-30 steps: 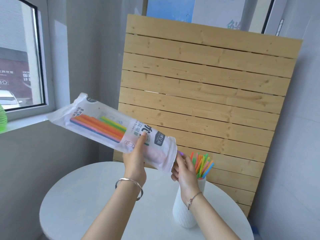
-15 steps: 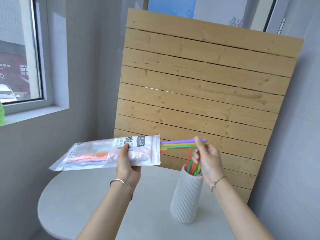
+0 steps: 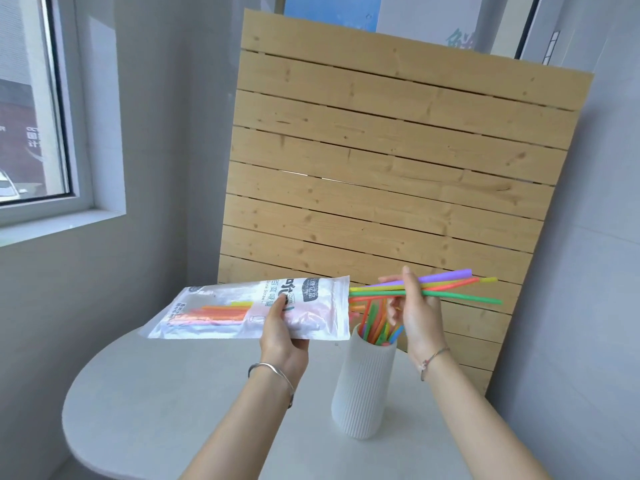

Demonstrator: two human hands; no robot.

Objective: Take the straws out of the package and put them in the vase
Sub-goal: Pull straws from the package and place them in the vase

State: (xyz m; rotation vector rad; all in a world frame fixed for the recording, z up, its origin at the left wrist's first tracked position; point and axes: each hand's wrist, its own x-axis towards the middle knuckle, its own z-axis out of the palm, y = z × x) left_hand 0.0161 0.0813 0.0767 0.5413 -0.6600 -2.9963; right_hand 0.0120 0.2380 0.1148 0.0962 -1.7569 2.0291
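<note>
My left hand (image 3: 282,336) grips the white plastic straw package (image 3: 221,311) and holds it level above the table, mouth to the right. Several orange and yellow straws remain inside it. My right hand (image 3: 417,311) pinches a bundle of coloured straws (image 3: 450,284), purple, yellow, orange and green, held level just right of the package mouth; their left ends sit at the opening. Below them stands the white ribbed vase (image 3: 362,386) with several coloured straws (image 3: 375,322) upright inside.
The round white table (image 3: 156,403) carries the vase near its back right. A wooden slat panel (image 3: 398,161) leans against the wall behind. A window and sill (image 3: 52,216) are at the left. Grey walls close in on both sides.
My right hand has drawn the straw bundle farther to the right, almost free of the package. The package has stayed roughly level in my left hand.
</note>
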